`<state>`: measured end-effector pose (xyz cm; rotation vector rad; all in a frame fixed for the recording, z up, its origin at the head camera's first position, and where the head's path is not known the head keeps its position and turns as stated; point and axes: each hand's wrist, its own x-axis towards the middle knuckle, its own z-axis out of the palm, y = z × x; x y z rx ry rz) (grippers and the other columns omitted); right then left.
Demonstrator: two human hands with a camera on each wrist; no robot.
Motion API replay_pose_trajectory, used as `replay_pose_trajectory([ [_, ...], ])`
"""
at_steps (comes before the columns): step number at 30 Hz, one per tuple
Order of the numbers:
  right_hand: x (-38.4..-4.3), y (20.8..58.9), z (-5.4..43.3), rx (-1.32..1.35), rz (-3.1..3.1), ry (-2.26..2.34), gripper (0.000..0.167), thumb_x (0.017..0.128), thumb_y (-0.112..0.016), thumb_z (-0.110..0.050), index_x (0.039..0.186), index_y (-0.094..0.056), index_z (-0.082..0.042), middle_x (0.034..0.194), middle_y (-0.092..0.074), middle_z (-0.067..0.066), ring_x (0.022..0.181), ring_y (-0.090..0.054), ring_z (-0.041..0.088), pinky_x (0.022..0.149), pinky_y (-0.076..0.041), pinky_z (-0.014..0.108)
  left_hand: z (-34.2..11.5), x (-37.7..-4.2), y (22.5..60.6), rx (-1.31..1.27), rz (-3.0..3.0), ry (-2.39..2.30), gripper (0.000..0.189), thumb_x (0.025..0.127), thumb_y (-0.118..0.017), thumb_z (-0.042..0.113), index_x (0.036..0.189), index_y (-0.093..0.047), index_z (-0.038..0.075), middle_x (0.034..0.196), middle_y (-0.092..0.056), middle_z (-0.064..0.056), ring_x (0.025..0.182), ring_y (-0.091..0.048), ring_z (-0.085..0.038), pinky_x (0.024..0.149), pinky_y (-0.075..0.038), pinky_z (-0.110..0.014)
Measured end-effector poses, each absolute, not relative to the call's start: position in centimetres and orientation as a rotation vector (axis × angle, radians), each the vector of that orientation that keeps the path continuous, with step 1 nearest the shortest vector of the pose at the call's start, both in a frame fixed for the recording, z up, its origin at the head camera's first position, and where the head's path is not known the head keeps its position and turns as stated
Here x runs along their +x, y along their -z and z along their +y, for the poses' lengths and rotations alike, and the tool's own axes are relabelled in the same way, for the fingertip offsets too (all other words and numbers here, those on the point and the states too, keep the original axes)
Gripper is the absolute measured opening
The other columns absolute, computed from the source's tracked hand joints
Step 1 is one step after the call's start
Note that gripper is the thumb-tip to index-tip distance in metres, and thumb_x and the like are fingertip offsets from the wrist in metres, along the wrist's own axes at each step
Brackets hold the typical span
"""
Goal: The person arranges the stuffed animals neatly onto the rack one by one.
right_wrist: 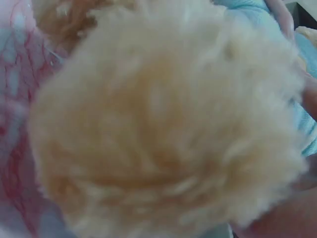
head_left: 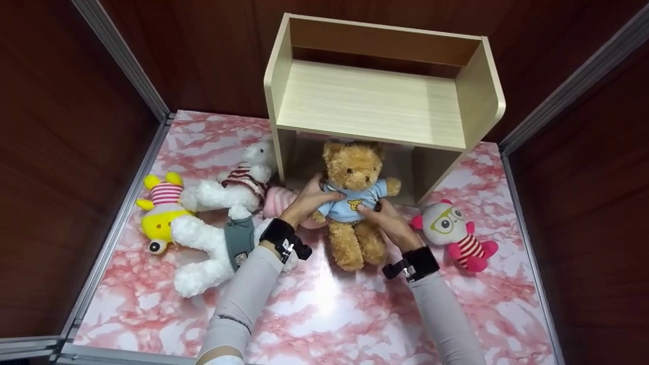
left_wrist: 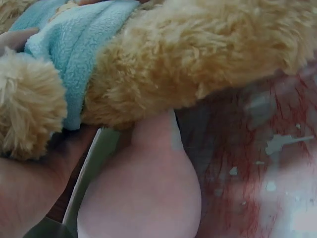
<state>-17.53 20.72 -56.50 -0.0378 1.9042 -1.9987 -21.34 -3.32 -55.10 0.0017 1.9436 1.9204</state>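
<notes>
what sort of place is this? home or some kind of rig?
Looks like a purpose-built recording booth, not a home: wood-look wall panels and metal framing box in a pink-and-white marbled surface, and black devices are strapped to both wrists.

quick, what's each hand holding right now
Left hand: holding the furry brown teddy bear in a light-blue shirt by one side.
Right hand: holding the same bear by its other side.

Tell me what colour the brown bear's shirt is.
The shirt is light blue, showing best in the head view.
</notes>
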Motion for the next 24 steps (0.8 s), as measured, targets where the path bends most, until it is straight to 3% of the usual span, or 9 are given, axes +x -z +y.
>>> replay_pose_trajectory([
  [3,-17.4,57.0,20.7,0.011,1.871,2.085,0.041,0.101,-0.068,-0.012,0.132,-0.049,0.006,0.125,-0.063,0.014,0.118,-0.060,0.025,0.105,-0.047,0.032,-2.9,-21.4,55.1,-0.023,1.897,-1.887,0.123,0.078,-0.088,0.029,0.166,-0.004,0.008,0.171,-0.015,-0.019,0.153,-0.025,-0.032,0.115,-0.040,-0.050],
  [7,-17.2,57.4,20.4,0.084,1.858,2.169,0.043,0.099,-0.070,-0.010,0.133,-0.049,0.006,0.125,-0.064,0.015,0.116,-0.062,0.023,0.103,-0.050,0.031,-2.7,-21.2,55.0,-0.049,1.863,-1.876,0.120,0.080,-0.087,0.030,0.167,-0.006,0.012,0.171,-0.016,-0.017,0.152,-0.027,-0.032,0.111,-0.044,-0.052],
  [11,-17.0,57.8,19.8,0.154,1.925,2.184,0.048,0.097,-0.073,-0.012,0.135,-0.050,0.005,0.125,-0.065,0.015,0.112,-0.063,0.022,0.100,-0.050,0.029,-2.2,-21.1,55.0,-0.001,1.938,-1.904,0.109,0.082,-0.084,0.026,0.166,-0.017,0.007,0.167,-0.027,-0.019,0.148,-0.035,-0.031,0.115,-0.039,-0.047],
  [14,-17.0,58.0,19.6,0.221,1.979,2.184,0.048,0.097,-0.074,-0.015,0.134,-0.051,0.005,0.121,-0.065,0.014,0.107,-0.064,0.020,0.096,-0.051,0.027,-1.7,-21.1,55.1,0.102,2.075,-1.906,0.090,0.085,-0.081,0.025,0.159,-0.035,0.000,0.156,-0.046,-0.020,0.139,-0.048,-0.031,0.114,-0.041,-0.041],
  [17,-17.1,58.2,19.6,0.287,2.030,2.179,0.047,0.097,-0.074,-0.018,0.132,-0.051,0.004,0.118,-0.066,0.011,0.103,-0.063,0.017,0.092,-0.051,0.025,-1.1,-21.2,55.4,0.147,2.221,-1.889,0.084,0.085,-0.081,0.026,0.154,-0.043,-0.001,0.148,-0.055,-0.019,0.134,-0.053,-0.030,0.115,-0.040,-0.038],
  [24,-17.4,58.3,20.3,0.366,2.030,2.209,0.050,0.096,-0.075,-0.019,0.133,-0.050,0.003,0.120,-0.065,0.011,0.104,-0.062,0.017,0.091,-0.049,0.024,-0.2,-21.2,56.2,0.100,2.248,-1.998,0.088,0.084,-0.084,0.023,0.155,-0.038,0.002,0.153,-0.048,-0.017,0.140,-0.046,-0.029,0.119,-0.033,-0.038],
])
